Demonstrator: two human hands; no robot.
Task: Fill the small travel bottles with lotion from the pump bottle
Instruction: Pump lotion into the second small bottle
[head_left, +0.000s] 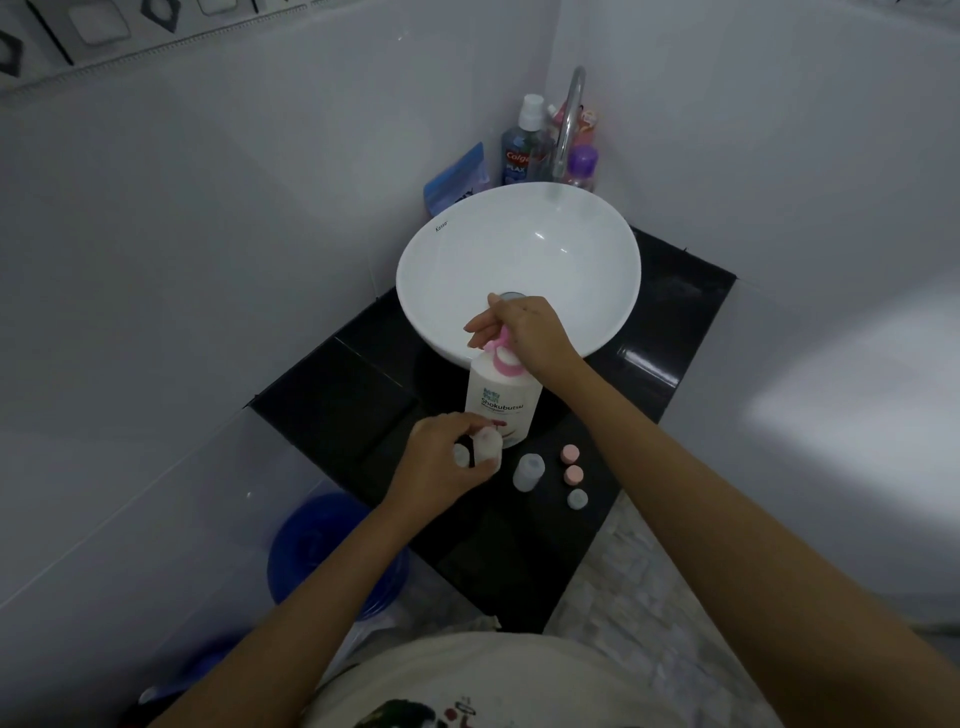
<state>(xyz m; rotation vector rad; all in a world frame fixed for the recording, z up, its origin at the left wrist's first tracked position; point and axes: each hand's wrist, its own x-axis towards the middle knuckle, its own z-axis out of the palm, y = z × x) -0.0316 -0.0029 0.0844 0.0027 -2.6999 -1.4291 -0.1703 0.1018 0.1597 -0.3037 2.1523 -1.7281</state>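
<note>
A white pump bottle (501, 400) with a pink pump head stands on the black counter (332, 405) in front of the basin. My right hand (524, 327) rests on top of the pump head, fingers closed over it. My left hand (441, 462) holds a small translucent travel bottle (488, 444) upright against the front of the pump bottle, below the spout. A second small bottle (461, 454) shows between my left fingers. Another open travel bottle (528, 471) stands on the counter to the right. Two pink caps (570, 453) (573, 474) and a pale blue-grey cap (577, 499) lie beside it.
A white round basin (447, 260) sits behind the pump bottle, with a chrome tap (569, 119) over it. Mouthwash (522, 150), a purple-capped bottle (583, 166) and a blue pouch (457, 179) stand in the corner. A blue bucket (322, 551) is on the floor at the left.
</note>
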